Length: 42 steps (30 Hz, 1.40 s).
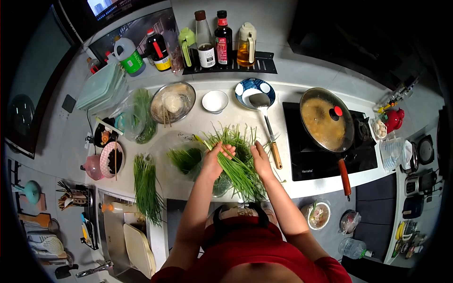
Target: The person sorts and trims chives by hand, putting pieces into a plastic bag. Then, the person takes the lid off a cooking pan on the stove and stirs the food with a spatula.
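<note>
A bunch of green chives (pixel 237 175) slants across the counter's front edge, its leaf ends toward my body. My left hand (pixel 217 161) is closed around the upper part of that bunch, fingers curled. On the other side, my right hand (pixel 260 158) has its fingers stretched upward beside the chives, and nothing shows in its grasp. Loose chives and trimmings (pixel 236 137) lie spread just beyond both hands. To the left, more chives (pixel 185 159) rest in a clear plastic bag, and another bunch (pixel 145 186) lies near the sink.
A spatula (pixel 267 120) leans from a blue-patterned bowl (pixel 246 85). Right of it, a lidded pan (pixel 323 125) stands on the black cooktop (pixel 306 167). Further back are a white bowl (pixel 215 100) and a metal bowl (pixel 160 92). The sink (pixel 112 231) is at lower left.
</note>
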### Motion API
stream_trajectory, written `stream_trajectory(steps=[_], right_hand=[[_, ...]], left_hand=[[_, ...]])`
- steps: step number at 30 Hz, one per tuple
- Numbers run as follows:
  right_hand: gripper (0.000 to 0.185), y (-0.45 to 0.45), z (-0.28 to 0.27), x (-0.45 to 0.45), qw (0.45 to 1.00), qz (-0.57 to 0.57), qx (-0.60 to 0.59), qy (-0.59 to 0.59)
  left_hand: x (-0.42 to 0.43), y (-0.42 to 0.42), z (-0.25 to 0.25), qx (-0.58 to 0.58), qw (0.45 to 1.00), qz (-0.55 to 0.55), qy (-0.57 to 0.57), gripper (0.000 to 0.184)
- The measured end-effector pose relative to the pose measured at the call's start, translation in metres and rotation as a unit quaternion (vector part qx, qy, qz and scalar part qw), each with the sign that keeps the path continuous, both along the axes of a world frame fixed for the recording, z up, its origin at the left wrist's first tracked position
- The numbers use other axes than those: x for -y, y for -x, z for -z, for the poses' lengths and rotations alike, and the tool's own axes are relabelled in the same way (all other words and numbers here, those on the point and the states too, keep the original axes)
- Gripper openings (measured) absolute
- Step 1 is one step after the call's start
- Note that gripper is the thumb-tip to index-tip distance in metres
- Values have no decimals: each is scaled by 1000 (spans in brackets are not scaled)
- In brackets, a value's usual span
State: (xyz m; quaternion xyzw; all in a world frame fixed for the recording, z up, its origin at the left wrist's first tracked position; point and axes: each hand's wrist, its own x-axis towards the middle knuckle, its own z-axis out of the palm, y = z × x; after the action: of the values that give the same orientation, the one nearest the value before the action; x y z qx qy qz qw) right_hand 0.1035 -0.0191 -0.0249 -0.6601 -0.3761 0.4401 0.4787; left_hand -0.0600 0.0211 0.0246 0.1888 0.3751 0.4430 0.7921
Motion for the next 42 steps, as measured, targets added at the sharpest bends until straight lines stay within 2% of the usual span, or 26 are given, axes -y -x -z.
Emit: stream_trajectory(steps=[3, 6, 7, 10, 11, 12, 14, 17, 20, 22, 24, 26, 28, 30, 34, 37, 42], right_hand=[[53, 9, -3, -2, 997, 33, 51, -57], [51, 4, -19, -2, 994, -68, -86, -6], [49, 6, -33, -2, 986, -129, -108, 7], [48, 9, -53, 0, 942, -298, -131, 80], [47, 6, -59, 2, 911, -355, -189, 90], [42, 4, -67, 1, 896, -380, -198, 114], [35, 2, -83, 1, 888, -384, -209, 145], [31, -12, -52, -1, 866, -350, -332, 131], [30, -24, -46, -4, 847, -228, -468, 110], [31, -35, -42, -6, 818, -144, -551, 87], [32, -48, -34, -7, 804, -89, -582, 82], [32, -56, -36, -7, 782, -36, -616, 86], [31, -65, -32, -9, 762, 5, -641, 89], [30, -72, -19, -13, 743, 32, -663, 86], [29, -75, -12, -15, 730, 74, -674, 86], [29, -75, -11, -17, 729, 75, -675, 85], [29, -73, -7, -17, 739, 83, -664, 80]], left_hand=[[-8, 5, 15, 25, 999, -24, 24, 20], [-12, 7, 23, 49, 999, -6, 14, 20], [-10, 3, 11, 37, 999, 13, 20, 18], [-8, -10, 0, 64, 992, 90, -66, 17], [-7, -16, -5, 55, 993, 101, -33, 19], [-11, -19, -4, 66, 985, 150, -57, 24], [-19, -28, -6, 16, 971, 213, -108, 36], [-25, -39, -20, -130, 954, 233, -138, 47], [-24, -52, 8, -329, 919, 25, -216, 48], [-18, -50, 18, -340, 879, -76, -325, 33], [3, -46, 13, -365, 859, -99, -344, 23], [26, -48, 0, -396, 833, -98, -374, 14], [45, -52, -9, -503, 738, -82, -442, 8], [56, -60, -8, -528, 667, -77, -521, 9], [72, -74, -10, -590, 602, -33, -537, 18], [72, -82, -3, -626, 567, -48, -533, 20], [68, -86, 2, -630, 555, -55, -540, 20]])
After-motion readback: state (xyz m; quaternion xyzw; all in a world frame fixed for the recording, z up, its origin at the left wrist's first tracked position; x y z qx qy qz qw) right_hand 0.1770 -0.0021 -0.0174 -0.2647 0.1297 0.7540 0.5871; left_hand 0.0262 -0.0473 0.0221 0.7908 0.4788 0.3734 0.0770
